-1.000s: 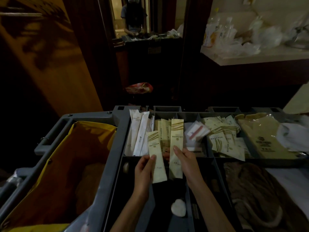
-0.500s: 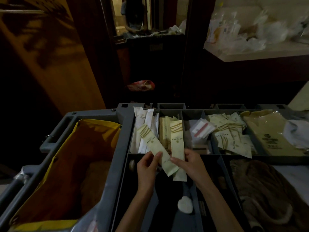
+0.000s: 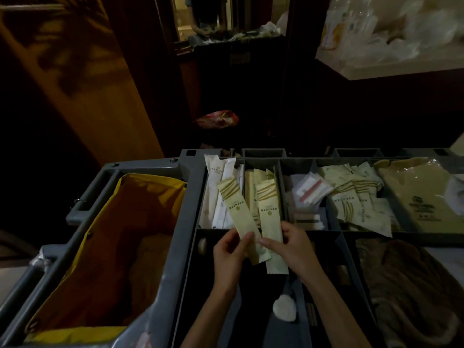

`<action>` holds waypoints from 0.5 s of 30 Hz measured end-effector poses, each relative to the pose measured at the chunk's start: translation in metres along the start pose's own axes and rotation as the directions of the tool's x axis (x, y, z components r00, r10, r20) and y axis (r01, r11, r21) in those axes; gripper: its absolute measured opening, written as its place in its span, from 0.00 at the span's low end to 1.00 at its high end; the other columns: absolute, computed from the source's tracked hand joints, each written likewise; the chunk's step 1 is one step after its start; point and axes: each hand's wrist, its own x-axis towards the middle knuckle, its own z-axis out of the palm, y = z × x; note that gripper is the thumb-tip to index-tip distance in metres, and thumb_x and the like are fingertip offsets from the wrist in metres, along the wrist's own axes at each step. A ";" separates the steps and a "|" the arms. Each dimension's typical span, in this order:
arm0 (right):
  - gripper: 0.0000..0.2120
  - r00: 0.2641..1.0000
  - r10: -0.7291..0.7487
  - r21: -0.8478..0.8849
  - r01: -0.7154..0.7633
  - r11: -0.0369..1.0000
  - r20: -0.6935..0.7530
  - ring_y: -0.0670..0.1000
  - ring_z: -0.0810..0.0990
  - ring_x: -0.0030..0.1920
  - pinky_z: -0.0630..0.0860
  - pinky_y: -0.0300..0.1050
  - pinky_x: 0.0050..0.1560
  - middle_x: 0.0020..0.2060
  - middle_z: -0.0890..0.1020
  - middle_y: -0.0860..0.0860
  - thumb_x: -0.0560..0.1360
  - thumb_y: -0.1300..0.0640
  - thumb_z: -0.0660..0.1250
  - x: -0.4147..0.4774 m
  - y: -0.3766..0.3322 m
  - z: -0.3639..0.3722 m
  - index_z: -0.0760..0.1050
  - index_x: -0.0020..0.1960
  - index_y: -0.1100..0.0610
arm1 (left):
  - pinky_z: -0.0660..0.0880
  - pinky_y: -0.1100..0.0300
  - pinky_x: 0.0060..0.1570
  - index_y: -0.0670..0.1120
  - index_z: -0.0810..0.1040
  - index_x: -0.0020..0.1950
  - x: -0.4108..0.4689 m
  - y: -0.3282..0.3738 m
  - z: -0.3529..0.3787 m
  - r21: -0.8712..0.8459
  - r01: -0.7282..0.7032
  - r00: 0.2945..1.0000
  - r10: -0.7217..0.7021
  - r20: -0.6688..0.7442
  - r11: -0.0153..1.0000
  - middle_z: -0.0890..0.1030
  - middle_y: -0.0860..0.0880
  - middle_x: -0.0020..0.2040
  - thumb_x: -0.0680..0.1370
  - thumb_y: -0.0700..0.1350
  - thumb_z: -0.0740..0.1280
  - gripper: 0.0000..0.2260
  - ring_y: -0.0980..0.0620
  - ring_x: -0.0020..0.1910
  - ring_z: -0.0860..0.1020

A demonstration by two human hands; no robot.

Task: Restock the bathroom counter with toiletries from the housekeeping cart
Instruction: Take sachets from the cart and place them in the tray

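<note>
Left hand (image 3: 229, 252) pinches slanted packet (image 3: 236, 212); right hand (image 3: 293, 247) pinches upright packet (image 3: 270, 214), both above cart (image 3: 187, 212) compartments. Risk: thin fingertip hold, packet slips into dark lower bin. Dim light, label possibly misread.

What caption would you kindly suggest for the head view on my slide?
Over the grey cart, the left hand and right hand hold two striped packets.

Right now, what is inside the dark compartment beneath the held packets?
A white heart-shaped item and a pale round object. Left hand, right hand and packets cover the middle; the rest is too dark.
</note>
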 end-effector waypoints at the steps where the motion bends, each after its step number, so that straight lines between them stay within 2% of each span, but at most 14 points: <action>1: 0.13 1.000 0.000 0.001 0.000 1.000 0.006 0.41 0.83 0.42 0.78 0.35 0.41 0.42 0.84 0.43 0.68 0.63 0.76 -0.001 0.000 0.000 0.79 0.48 0.49 | 0.80 0.59 0.43 0.39 0.82 0.52 -0.001 0.000 0.001 -0.006 0.010 1.000 -0.010 -0.018 1.000 0.85 0.44 0.46 0.77 0.39 0.66 0.07 0.48 0.46 0.84; 5: 0.14 0.998 0.023 0.017 -0.024 1.000 0.054 0.44 0.84 0.46 0.80 0.40 0.46 0.46 0.85 0.46 0.68 0.62 0.76 -0.006 -0.003 -0.004 0.79 0.51 0.51 | 0.79 0.60 0.37 0.41 0.83 0.44 -0.001 0.000 0.001 -0.053 0.060 0.994 -0.064 -0.090 0.997 0.85 0.45 0.40 0.78 0.41 0.65 0.08 0.50 0.40 0.83; 7: 0.15 0.997 0.054 0.042 -0.056 0.998 0.062 0.47 0.84 0.48 0.80 0.43 0.48 0.47 0.85 0.49 0.68 0.62 0.76 -0.013 -0.004 -0.010 0.80 0.53 0.54 | 0.79 0.60 0.36 0.42 0.82 0.45 0.002 0.001 0.001 -0.102 0.077 0.992 -0.087 -0.096 0.992 0.85 0.47 0.39 0.78 0.41 0.66 0.06 0.52 0.38 0.82; 9: 0.14 0.996 0.082 0.069 -0.084 0.994 0.033 0.47 0.84 0.47 0.80 0.41 0.46 0.47 0.85 0.49 0.68 0.63 0.76 -0.027 -0.003 -0.020 0.80 0.53 0.54 | 0.78 0.63 0.35 0.42 0.81 0.47 0.003 0.002 0.002 -0.129 0.085 0.991 -0.098 -0.093 0.988 0.83 0.48 0.38 0.78 0.40 0.66 0.04 0.54 0.35 0.80; 13: 0.12 0.992 0.111 0.109 -0.105 0.988 -0.054 0.48 0.84 0.48 0.79 0.39 0.44 0.46 0.86 0.48 0.70 0.65 0.74 -0.065 0.001 -0.045 0.80 0.52 0.54 | 0.75 0.66 0.32 0.42 0.80 0.49 0.006 0.008 0.008 -0.117 0.094 0.995 -0.091 0.031 0.989 0.80 0.50 0.35 0.77 0.38 0.67 0.04 0.56 0.32 0.76; 15: 0.13 0.988 0.120 0.080 -0.112 0.990 -0.093 0.50 0.83 0.50 0.79 0.40 0.48 0.48 0.85 0.50 0.70 0.64 0.74 -0.087 0.000 -0.057 0.80 0.53 0.55 | 0.78 0.65 0.37 0.45 0.81 0.53 0.009 0.012 0.012 -0.065 0.129 0.985 -0.120 0.124 0.989 0.84 0.50 0.42 0.76 0.40 0.68 0.07 0.54 0.39 0.81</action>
